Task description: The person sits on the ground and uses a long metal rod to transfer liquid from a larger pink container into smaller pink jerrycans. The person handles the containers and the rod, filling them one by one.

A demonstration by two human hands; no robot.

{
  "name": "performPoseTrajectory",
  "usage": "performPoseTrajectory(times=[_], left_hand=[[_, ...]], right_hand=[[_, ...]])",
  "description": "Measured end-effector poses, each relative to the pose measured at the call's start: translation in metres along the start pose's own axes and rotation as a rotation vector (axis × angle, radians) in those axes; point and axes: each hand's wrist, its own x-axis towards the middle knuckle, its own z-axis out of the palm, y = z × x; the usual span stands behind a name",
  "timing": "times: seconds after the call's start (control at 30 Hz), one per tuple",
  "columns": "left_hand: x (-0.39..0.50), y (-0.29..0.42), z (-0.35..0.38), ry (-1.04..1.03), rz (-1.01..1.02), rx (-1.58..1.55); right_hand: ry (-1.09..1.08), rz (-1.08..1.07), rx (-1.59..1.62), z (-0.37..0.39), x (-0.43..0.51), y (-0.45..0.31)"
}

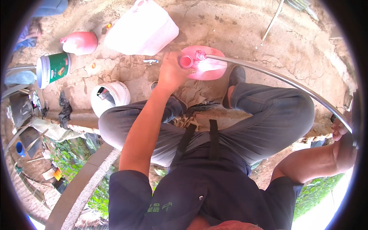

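My left hand point(172, 70) grips a translucent pink plastic jug point(211, 70) by the side of its open neck, thumb along the near side. The jug lies between my feet with its round mouth facing up towards me. Pale cord or wire point(200, 55) binds it to the end of a long shiny metal pole point(276, 75). That pole bends away to the right edge of the view, where my right hand point(340, 128) is closed around it, partly lost in the dark rim. The jug's contents cannot be made out.
A big white plastic jerrycan point(143, 28) and a smaller pink jug point(82, 43) lie on the cracked concrete. To the left are a green-and-white bucket point(59, 70) and a white bucket point(122, 93) with dark things inside. A thin stick point(273, 21) leans at the upper right.
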Motion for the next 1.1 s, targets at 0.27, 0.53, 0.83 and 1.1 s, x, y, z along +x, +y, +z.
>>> performPoseTrajectory(times=[0.27, 0.53, 0.83, 1.1], left_hand=[[0.001, 0.004, -0.003, -0.028, -0.052, 0.001], [0.001, -0.002, -0.001, 0.001, 0.001, 0.003], [0.001, 0.001, -0.001, -0.011, -0.008, -0.025], [0.002, -0.008, 0.001, 0.03, 0.044, -0.002]], right_hand=[[-0.831, -0.153, -0.191, -0.008, 0.035, 0.012], [-0.697, -0.259, -0.394, 0.04, -0.004, 0.021], [-1.059, -0.468, -0.581, 0.077, -0.015, 0.036], [-1.189, -0.586, -0.69, 0.11, -0.026, 0.085]])
